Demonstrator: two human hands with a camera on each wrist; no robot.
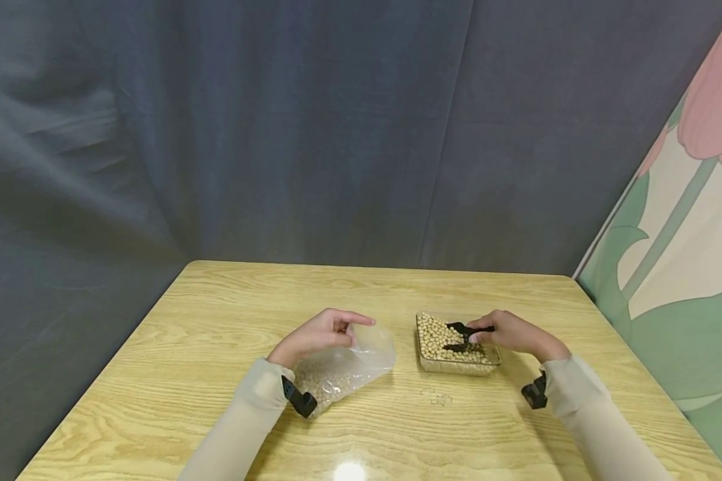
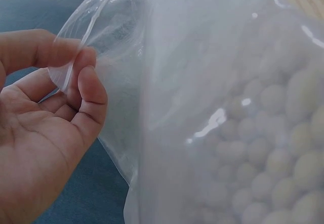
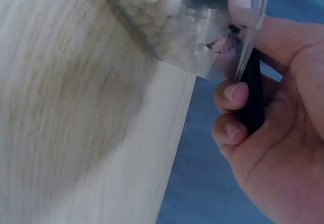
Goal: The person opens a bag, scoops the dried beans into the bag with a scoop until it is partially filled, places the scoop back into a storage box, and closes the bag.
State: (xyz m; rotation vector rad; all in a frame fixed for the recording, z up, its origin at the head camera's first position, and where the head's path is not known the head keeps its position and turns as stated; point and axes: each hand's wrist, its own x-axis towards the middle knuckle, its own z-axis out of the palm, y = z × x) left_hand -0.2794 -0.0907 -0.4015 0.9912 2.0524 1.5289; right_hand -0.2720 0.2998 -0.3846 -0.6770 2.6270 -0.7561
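Note:
My left hand (image 1: 321, 335) pinches the open end of a clear zip bag (image 1: 361, 361) between thumb and fingers, near its seal strip in the left wrist view. Round pale beans (image 2: 263, 183) fill the bag's lower part, which lies on the table. To its right stands a clear rectangular container (image 1: 457, 367) of pale yellow beans (image 1: 431, 336). My right hand (image 1: 511, 332) reaches over the container's right side and grips a black scoop (image 1: 457, 327) by its handle (image 3: 250, 102). The scoop's head sits among the beans, partly buried.
Both things rest on a light wood-grain table (image 1: 216, 374). In front of the container is a small patch of thin pale lines (image 1: 438, 397). A dark curtain (image 1: 313, 133) hangs behind the table, and a flower-patterned panel (image 1: 686, 254) stands at the right.

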